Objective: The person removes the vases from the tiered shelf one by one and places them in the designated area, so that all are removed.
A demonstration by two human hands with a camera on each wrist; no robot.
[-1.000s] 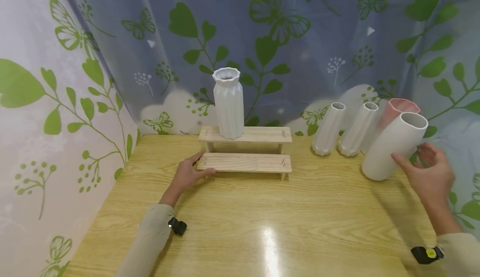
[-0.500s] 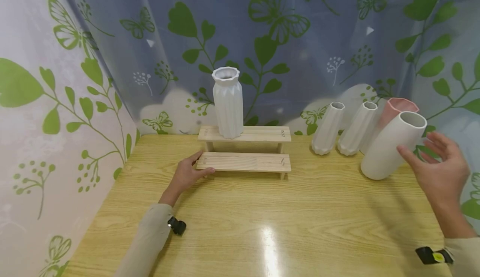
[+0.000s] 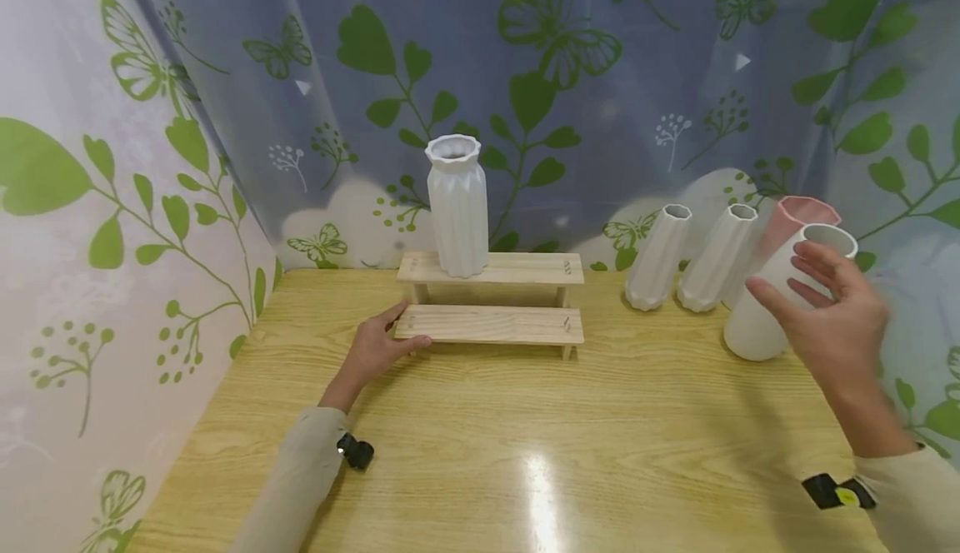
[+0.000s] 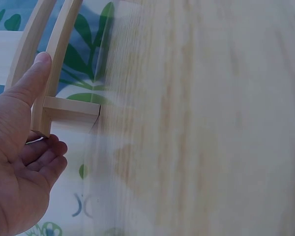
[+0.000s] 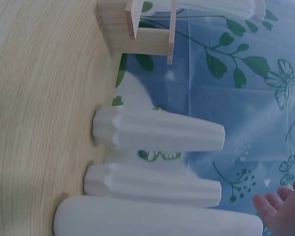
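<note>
My left hand (image 3: 375, 345) pinches the left end of the lower step of a two-step wooden stand (image 3: 487, 324); the left wrist view shows the thumb against the board's edge and fingers curled below. A white ribbed vase (image 3: 459, 220) with a scalloped rim stands upright on the upper step, left of its middle. My right hand (image 3: 840, 328) is raised, fingers loosely spread, overlapping a large smooth white vase (image 3: 757, 328) in the head view. In the right wrist view, fingertips (image 5: 265, 206) appear near that vase's mouth. It partly hides a pink vase (image 3: 802, 211).
Two slim white faceted vases (image 3: 652, 266) (image 3: 708, 266) stand left of the large one, towards the back of the wood-grain table (image 3: 480, 436). A curtain (image 3: 637, 103) printed with leaves and butterflies hangs behind and along both sides.
My right hand first drew back to the right from the large smooth vase, then came left and up in front of it. The left hand, stand and vases have stayed put.
</note>
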